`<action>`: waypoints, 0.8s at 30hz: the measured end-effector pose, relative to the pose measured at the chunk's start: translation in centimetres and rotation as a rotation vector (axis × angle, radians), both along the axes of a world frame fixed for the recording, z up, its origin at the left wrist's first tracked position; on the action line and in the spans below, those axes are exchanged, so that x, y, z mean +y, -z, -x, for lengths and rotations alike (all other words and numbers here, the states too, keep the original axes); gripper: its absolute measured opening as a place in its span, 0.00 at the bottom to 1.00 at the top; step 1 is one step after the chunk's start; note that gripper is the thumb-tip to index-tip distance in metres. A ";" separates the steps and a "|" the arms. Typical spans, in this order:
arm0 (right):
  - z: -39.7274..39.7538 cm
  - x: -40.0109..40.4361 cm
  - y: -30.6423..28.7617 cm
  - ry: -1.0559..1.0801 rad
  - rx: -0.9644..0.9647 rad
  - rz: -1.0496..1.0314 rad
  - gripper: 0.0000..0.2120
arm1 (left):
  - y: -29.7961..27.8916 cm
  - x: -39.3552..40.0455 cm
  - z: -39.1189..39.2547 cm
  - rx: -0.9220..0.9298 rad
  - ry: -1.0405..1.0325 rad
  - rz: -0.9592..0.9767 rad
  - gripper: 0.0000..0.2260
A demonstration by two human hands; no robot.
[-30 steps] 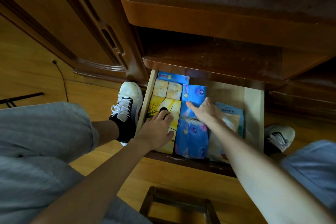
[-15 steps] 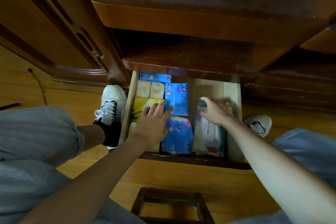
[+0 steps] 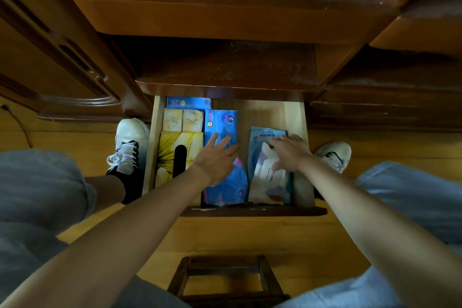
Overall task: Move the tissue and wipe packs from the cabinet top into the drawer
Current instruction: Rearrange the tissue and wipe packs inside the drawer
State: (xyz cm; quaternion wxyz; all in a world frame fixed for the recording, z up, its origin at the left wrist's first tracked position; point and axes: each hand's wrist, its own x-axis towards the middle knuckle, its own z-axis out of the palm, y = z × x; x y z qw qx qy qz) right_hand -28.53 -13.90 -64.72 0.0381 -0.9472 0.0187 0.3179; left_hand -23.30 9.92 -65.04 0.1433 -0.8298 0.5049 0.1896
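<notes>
The open drawer sits low in the wooden cabinet and holds several packs. My left hand lies flat with spread fingers on the blue tissue packs in the middle column. My right hand rests with straight fingers on the white and blue wipe pack at the drawer's right side. A yellow tissue box with a black slot fills the left column, with two small beige packs behind it and another blue pack at the very back.
The cabinet's top edge and a shelf overhang the drawer. My feet in white shoes stand either side of it on the wooden floor. A small dark wooden stool stands between my legs. A cable lies at far left.
My left hand slid right from the yellow box onto the blue packs. My right hand moved from the blue packs to the wipe pack and shifted it toward the drawer's right side.
</notes>
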 end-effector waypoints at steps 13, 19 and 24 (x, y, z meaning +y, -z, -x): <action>-1.8 -0.7 -5.3 0.879 -0.318 -0.903 0.30 | -2.6 -2.3 -0.2 0.808 -1.107 0.968 0.05; -0.8 0.9 -1.2 0.462 -0.179 -0.480 0.26 | -2.7 -0.6 -1.5 0.812 -1.293 0.992 0.07; 2.5 2.6 2.0 -0.193 0.055 0.426 0.33 | -2.9 -0.7 -1.1 0.815 -1.297 0.949 0.04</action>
